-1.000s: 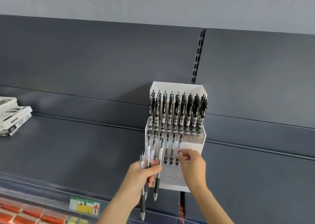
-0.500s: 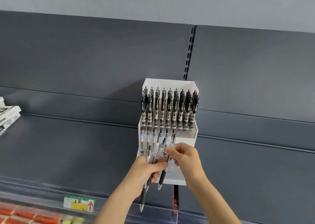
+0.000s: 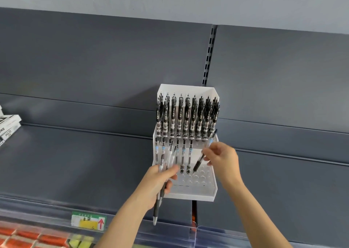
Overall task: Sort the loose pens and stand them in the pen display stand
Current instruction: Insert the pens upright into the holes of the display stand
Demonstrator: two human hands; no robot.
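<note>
- White stand (image 3: 190, 195) sits on the grey shelf (image 3: 75, 162). Its upper row (image 3: 187, 115) is full of black pens, and a few pens (image 3: 186, 153) stand at the left of its lower tier.
- Right hand (image 3: 221, 157) is over the stand's right side. Thumb and fingertips pinch one pen (image 3: 202, 157) about mid-barrel; the other fingers are loosely curled.
- That pen is tilted, with its top toward the stand's upper right and its tip down-left. The tip is at or just above a hole right beside the last standing pen; motion blur hides whether it has entered.
- Left hand (image 3: 160, 179) is at the stand's front left corner, fingers wrapped round a bundle (image 3: 157, 206) of loose pens. Their tips hang below the stand's front edge.
- Step in hand, by my read: seat this pen in the next free hole.
- To do it well: bring the pen upright before pushing, since a slanted tip may catch the hole's rim or knock the neighbouring pen.
- Lower it straight until it bottoms out, then let go by spreading the fingers upward, without dragging sideways.
- Fill the empty holes (image 3: 200, 178) left to right and back to front, so standing pens don't block the reach.
- Hold the bundle low and off the stand; bumping the light plastic could shift it.
- Boxes (image 3: 9, 125) lie far left of the stand and play no part.
</note>
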